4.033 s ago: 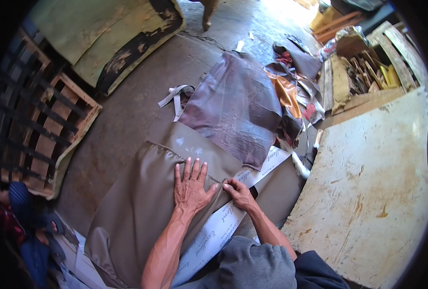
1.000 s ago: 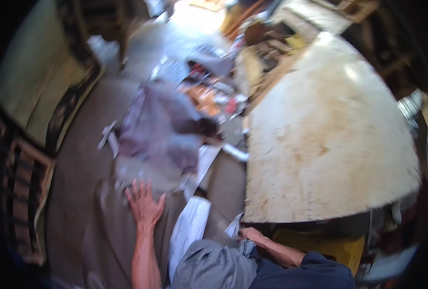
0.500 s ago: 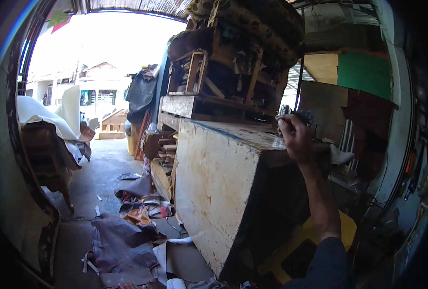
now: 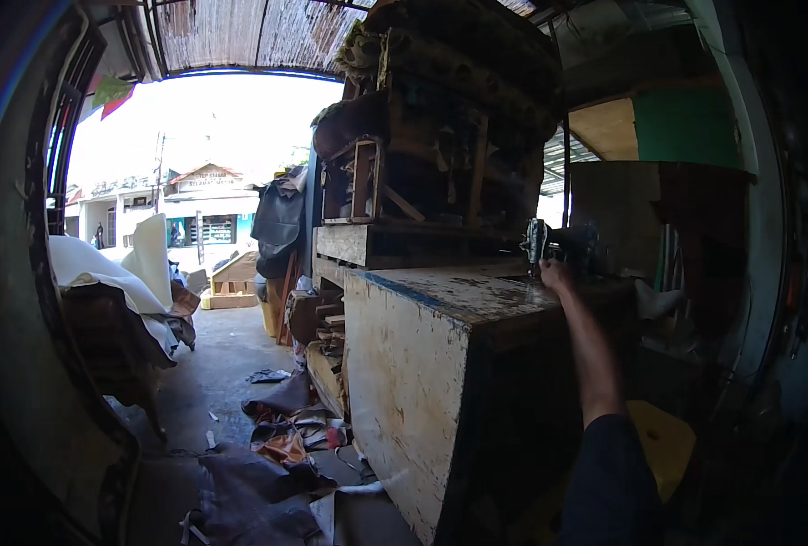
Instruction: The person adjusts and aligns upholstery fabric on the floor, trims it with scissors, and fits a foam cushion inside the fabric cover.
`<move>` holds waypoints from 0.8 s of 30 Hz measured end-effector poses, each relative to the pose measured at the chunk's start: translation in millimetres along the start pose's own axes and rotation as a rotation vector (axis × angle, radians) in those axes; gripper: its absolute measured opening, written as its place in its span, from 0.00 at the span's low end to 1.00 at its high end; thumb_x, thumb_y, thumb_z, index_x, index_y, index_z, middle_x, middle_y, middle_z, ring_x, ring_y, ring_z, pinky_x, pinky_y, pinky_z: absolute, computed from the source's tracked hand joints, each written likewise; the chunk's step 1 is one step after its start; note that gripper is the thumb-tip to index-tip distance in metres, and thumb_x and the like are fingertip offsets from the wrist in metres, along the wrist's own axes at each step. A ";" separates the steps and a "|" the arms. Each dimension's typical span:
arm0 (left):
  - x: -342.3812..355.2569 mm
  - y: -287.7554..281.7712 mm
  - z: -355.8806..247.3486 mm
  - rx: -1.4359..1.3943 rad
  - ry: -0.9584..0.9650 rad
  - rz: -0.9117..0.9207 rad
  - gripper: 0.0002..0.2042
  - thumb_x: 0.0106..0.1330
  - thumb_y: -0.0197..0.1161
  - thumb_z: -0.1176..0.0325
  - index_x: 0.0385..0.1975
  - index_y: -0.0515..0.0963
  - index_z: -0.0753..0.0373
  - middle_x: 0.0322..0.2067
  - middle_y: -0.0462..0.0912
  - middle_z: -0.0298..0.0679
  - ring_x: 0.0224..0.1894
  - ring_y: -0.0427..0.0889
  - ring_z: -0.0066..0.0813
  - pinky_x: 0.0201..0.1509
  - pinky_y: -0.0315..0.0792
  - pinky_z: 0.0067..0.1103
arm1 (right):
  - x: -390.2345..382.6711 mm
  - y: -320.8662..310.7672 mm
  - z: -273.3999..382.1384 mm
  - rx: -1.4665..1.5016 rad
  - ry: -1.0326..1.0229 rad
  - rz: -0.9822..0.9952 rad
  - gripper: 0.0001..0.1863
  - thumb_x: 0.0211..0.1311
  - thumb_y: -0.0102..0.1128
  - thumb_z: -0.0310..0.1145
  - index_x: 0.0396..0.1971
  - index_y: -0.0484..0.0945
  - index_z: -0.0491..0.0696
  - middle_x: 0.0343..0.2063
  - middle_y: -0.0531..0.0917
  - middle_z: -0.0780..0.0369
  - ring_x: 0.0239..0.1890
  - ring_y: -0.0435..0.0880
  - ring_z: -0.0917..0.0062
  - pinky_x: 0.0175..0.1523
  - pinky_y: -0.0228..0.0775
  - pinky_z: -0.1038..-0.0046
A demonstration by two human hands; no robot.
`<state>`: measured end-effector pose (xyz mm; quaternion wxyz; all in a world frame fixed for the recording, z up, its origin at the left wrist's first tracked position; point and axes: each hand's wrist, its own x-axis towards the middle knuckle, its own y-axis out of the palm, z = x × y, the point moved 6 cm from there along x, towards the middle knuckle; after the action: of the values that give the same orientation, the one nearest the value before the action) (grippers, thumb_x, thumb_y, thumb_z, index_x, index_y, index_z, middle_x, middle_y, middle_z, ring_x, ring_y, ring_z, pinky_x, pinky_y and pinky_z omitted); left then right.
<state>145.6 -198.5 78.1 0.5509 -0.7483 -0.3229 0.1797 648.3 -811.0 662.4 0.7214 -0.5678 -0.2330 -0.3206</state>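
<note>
A sewing machine (image 4: 568, 244) stands on the far right part of a worn, pale wooden worktable (image 4: 404, 382). My right hand (image 4: 554, 276) reaches up to the machine's head, by the needle end, with its fingers curled closed; what they grip is too small and dark to make out. The dark sleeved arm runs up from the lower right. My left hand is out of view. Below the table's left side, scraps of brown, orange and dark leather (image 4: 254, 491) lie on the floor.
Old furniture frames (image 4: 440, 164) are stacked high behind the table. A yellow stool (image 4: 663, 441) stands at its lower right. At left, white sheet material (image 4: 147, 264) covers a piece of dark furniture by the bright street opening. Dark sheets (image 4: 278, 218) hang beside the stack.
My view has swung up from leather on the floor to the worktable and street. My right hand left the leather for the machine and is now slightly lower on it. My left hand left view.
</note>
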 end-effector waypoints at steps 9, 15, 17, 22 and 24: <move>-10.2 4.9 29.2 0.022 -0.094 -0.010 0.38 0.62 0.56 0.41 0.67 0.69 0.62 0.69 0.66 0.52 0.75 0.52 0.52 0.78 0.38 0.51 | 18.5 27.4 -25.8 -0.197 -0.006 0.327 0.35 0.60 0.62 0.61 0.45 0.84 0.40 0.48 0.84 0.46 0.53 0.84 0.55 0.57 0.75 0.61; 3.7 37.0 64.3 -0.051 -0.030 -0.009 0.36 0.64 0.56 0.46 0.69 0.66 0.62 0.72 0.60 0.52 0.76 0.50 0.52 0.78 0.37 0.51 | 28.7 31.8 -32.2 -0.217 -0.063 0.271 0.37 0.59 0.63 0.62 0.41 0.84 0.34 0.39 0.87 0.47 0.41 0.88 0.58 0.45 0.78 0.60; -9.0 30.0 70.6 -0.047 -0.043 -0.005 0.36 0.65 0.57 0.47 0.70 0.65 0.61 0.73 0.59 0.51 0.77 0.49 0.50 0.78 0.37 0.50 | 30.9 34.0 -33.9 -0.190 -0.041 0.306 0.37 0.58 0.65 0.61 0.43 0.83 0.34 0.41 0.87 0.46 0.44 0.88 0.58 0.47 0.78 0.61; -28.6 7.4 78.4 -0.078 -0.021 -0.026 0.34 0.66 0.57 0.51 0.70 0.65 0.61 0.73 0.58 0.53 0.77 0.49 0.52 0.78 0.37 0.51 | 21.4 22.2 -29.4 -0.128 0.018 0.238 0.37 0.59 0.65 0.60 0.43 0.83 0.33 0.42 0.86 0.44 0.47 0.87 0.55 0.51 0.77 0.62; -32.2 -3.5 91.2 -0.087 -0.041 -0.071 0.33 0.66 0.57 0.53 0.69 0.65 0.64 0.72 0.59 0.54 0.77 0.50 0.52 0.78 0.39 0.50 | 28.6 20.2 -24.6 -0.117 -0.003 0.151 0.37 0.59 0.64 0.60 0.43 0.83 0.33 0.43 0.86 0.43 0.49 0.86 0.54 0.52 0.76 0.61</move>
<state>64.3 -155.1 48.7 0.5170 -0.7559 -0.3680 0.1614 682.0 -837.5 662.9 0.7088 -0.6253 -0.1716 -0.2776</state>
